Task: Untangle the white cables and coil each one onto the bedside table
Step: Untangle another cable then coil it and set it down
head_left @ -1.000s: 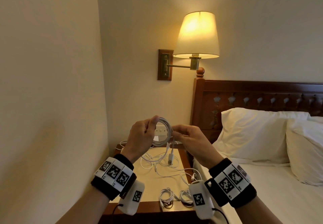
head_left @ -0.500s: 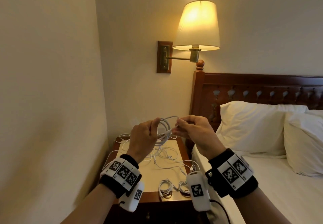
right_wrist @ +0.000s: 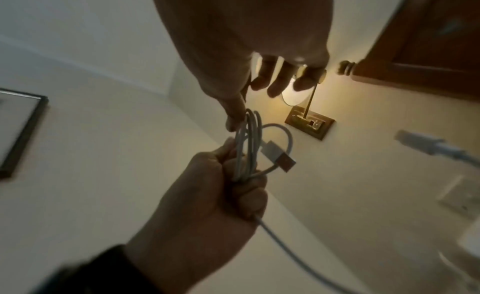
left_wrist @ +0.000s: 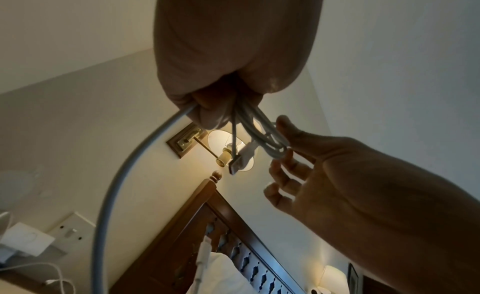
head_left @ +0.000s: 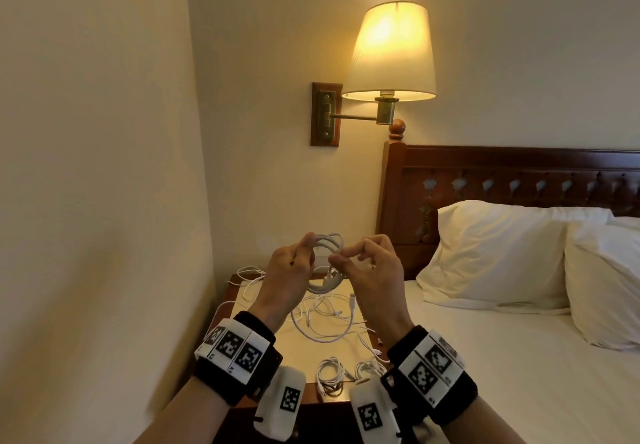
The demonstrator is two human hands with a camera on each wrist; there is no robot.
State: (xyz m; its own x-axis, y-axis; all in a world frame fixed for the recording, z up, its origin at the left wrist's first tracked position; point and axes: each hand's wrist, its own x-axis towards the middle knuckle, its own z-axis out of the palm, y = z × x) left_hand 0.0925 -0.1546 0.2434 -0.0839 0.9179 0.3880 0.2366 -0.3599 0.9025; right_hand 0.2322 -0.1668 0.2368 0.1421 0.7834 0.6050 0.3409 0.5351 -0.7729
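A smooth white cable [head_left: 327, 263], wound into several round loops, is held in the air above the worktop [head_left: 294, 350], its flat USB plug [right_wrist: 279, 155] jutting from the bundle. The left hand [head_left: 287, 272] is fisted around one side of the coil; the right hand [head_left: 370, 270] touches the opposite side with thumb and forefinger, other fingers loosely spread. Below, thin loose cables [head_left: 325, 319] sprawl tangled on the pale top, and two small finished coils [head_left: 349, 371] lie near its dark wooden front edge.
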